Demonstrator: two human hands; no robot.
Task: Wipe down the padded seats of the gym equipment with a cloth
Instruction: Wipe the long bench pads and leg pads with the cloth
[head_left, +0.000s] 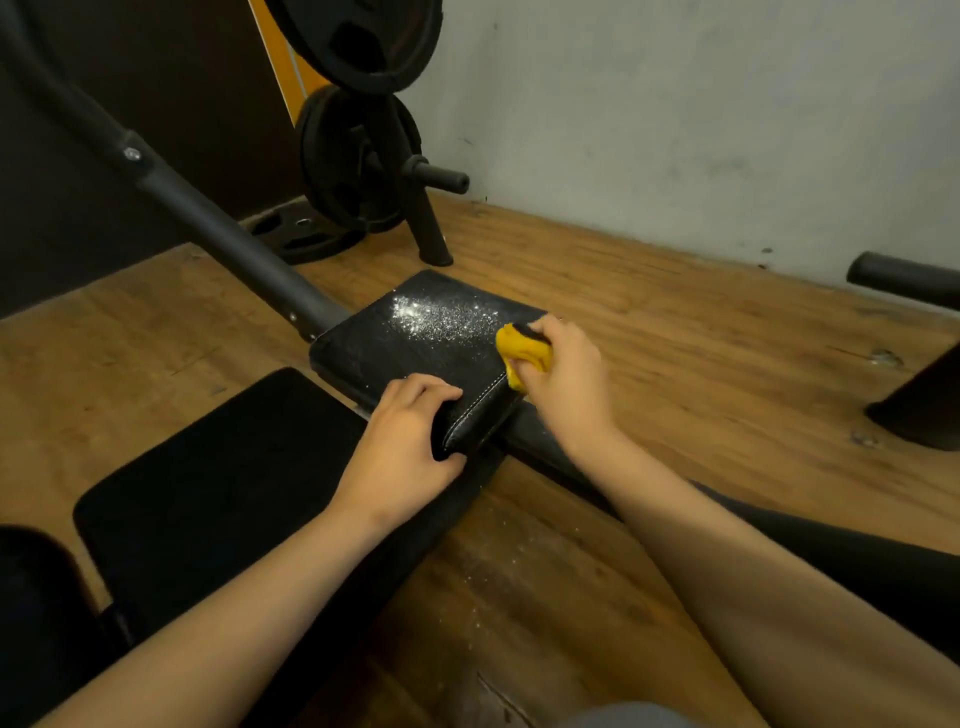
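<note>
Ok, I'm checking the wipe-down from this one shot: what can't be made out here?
Head view, cloth: mostly hidden inside the right hand.
Head view, near corner of the small pad: covered by the left hand.
Head view, larger pad: too dark to show dust.
Head view, top weight plate: cut off by the top edge.

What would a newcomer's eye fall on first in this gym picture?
The bright yellow bunched cloth, gripped by the right hand, stands out at the right edge of the black padded seat. White powder speckles that seat's far half, beside the cloth. The left hand grips the seat's near corner, and round black weight plates hang by the grey wall.
</note>
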